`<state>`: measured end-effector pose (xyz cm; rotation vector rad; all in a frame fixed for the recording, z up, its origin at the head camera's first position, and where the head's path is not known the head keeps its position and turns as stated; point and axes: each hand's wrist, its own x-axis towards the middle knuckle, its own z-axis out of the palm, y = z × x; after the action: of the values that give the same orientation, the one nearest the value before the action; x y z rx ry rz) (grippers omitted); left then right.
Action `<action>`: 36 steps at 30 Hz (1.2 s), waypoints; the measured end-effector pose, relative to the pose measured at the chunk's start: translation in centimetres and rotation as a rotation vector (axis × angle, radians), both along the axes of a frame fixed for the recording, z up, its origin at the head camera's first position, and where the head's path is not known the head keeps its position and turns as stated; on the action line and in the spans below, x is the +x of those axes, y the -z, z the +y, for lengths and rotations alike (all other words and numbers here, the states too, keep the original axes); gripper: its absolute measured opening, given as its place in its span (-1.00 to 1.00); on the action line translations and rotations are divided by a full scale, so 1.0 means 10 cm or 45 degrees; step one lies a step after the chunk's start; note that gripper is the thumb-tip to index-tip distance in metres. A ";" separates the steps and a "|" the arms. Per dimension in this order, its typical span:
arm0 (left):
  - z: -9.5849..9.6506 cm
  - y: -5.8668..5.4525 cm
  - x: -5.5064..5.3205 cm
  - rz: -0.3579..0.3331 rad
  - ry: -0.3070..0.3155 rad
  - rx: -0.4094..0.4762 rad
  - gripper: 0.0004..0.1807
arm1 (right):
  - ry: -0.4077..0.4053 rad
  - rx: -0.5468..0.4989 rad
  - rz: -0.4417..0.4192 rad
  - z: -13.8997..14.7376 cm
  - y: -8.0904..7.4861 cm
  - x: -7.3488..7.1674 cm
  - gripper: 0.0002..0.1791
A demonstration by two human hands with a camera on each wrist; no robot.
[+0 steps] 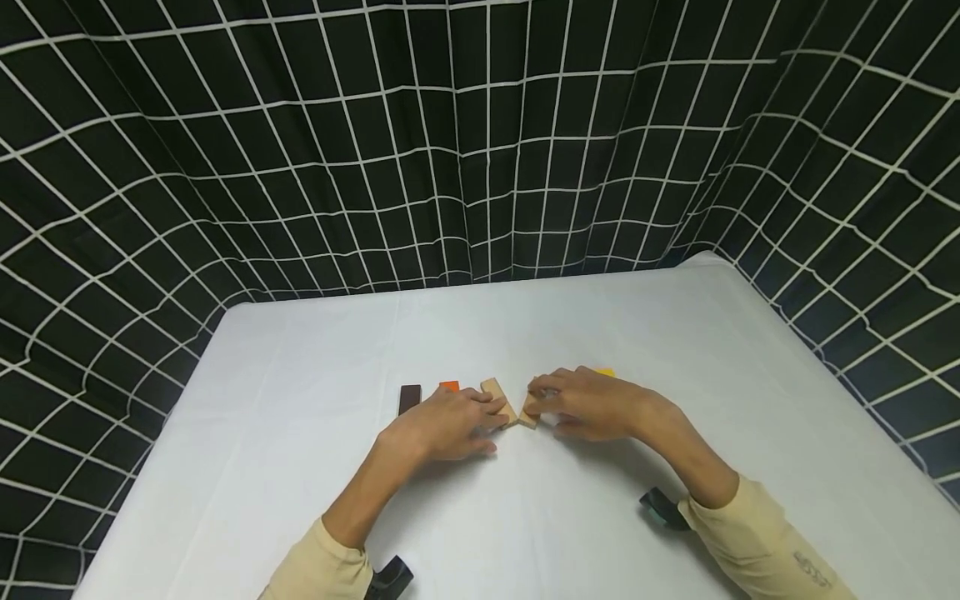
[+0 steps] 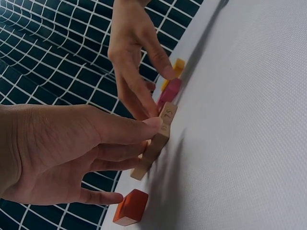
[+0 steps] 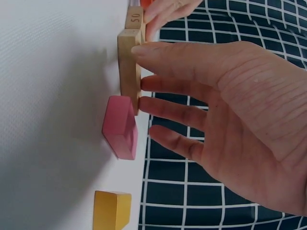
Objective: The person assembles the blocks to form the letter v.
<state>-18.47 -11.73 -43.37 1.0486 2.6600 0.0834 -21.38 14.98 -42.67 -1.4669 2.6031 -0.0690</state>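
Two pale wooden blocks lie on the white table with their near ends together, forming a V in the head view. My left hand (image 1: 450, 423) holds the left wooden block (image 1: 492, 388), its thumb near the printed end and fingers farther along, as the left wrist view shows. My right hand (image 1: 596, 404) holds the right wooden block (image 1: 528, 418); its thumb (image 3: 148, 51) touches the near end and two fingertips touch farther along. Printed figures mark the block ends, including a 50 in the right wrist view. Each hand partly covers its block in the head view.
An orange block (image 1: 449, 386) and a dark brown block (image 1: 409, 398) stand left of the wooden pair. To the right are a pink block (image 3: 120, 125) and a yellow block (image 3: 111, 211). A black curtain with white grid lines (image 1: 487, 167) surrounds the white table (image 1: 300, 350).
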 end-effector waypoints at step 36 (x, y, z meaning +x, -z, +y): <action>0.00 0.02 0.02 0.031 0.031 -0.008 -0.54 | 0.242 -0.019 -0.084 0.20 0.02 -0.17 -0.76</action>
<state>-18.25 -11.75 -43.55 1.0868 2.6667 0.0573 -23.03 17.01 -42.83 -1.1962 2.6848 -0.1558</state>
